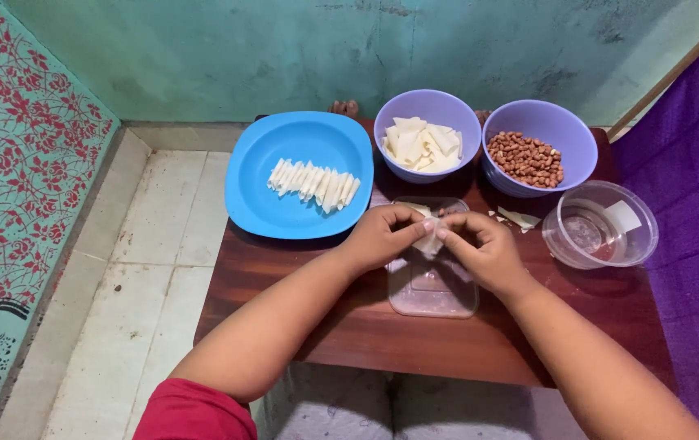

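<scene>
- Between both hands, a small white wrapper piece (429,242) is pinched by the left hand (383,235) and right hand (482,248).
- Under them lies a clear tray (433,293).
- Beyond the left hand sits a blue plate (300,175) of folded wrappers (313,183).

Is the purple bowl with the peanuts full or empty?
Partly full. The purple bowl on the right has a heap of brown peanuts covering its bottom, but its inner wall shows bare well above them.
</scene>
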